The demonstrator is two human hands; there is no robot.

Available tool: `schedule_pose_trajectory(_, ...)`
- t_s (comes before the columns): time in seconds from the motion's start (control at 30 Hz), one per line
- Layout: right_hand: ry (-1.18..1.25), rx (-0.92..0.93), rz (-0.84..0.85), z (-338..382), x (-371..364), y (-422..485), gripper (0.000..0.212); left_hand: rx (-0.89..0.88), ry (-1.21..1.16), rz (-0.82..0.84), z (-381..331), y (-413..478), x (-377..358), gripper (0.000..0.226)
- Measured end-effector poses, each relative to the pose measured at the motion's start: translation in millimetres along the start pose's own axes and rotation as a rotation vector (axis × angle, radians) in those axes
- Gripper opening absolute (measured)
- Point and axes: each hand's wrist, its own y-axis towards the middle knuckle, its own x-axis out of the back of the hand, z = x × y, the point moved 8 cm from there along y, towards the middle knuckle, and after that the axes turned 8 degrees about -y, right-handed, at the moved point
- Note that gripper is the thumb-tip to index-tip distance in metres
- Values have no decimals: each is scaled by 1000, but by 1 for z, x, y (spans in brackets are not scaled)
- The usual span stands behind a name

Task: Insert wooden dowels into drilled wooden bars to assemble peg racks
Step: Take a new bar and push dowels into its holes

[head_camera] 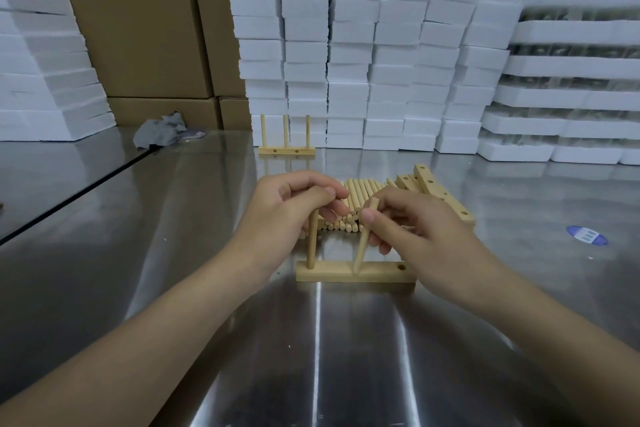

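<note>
A drilled wooden bar [337, 271] lies flat on the steel table in front of me. My left hand [284, 210] grips a dowel [312, 246] that stands upright in the bar's left hole. My right hand [412, 222] pinches a second dowel [363, 246], tilted, with its lower end at the bar's middle hole. The bar's right hole [401, 267] is open. Behind my hands lies a pile of loose dowels [360, 194] and several drilled bars [440, 192]. A finished rack with three upright pegs [286, 149] stands farther back.
The steel table [173, 253] has a seam running along the left. Stacks of white foam blocks [381, 45] wall off the back and right; more foam [45, 73] and cardboard boxes [145, 28] stand at left. A grey rag [159, 133] lies near the boxes, a blue sticker [586, 235] at right.
</note>
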Motion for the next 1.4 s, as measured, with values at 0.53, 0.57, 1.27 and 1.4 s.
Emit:
schedule_pose_trajectory(0.53,-146,134,-44,8,1,0,26,-193,32,207,-17,-11,-22,30)
schedule_pose_trajectory(0.57,-140,136,-45,8,1,0,27,-199,39,194,-17,-11,-21,29)
schedule_pose_trajectory(1.27,-240,238,19,20,-12,-3,24,-222,58,144,-18,-13,-19,31)
schedule_pose_trajectory(1.4,-256,249,28,20,-13,-3,25,-247,56,117,-19,-16,-21,30)
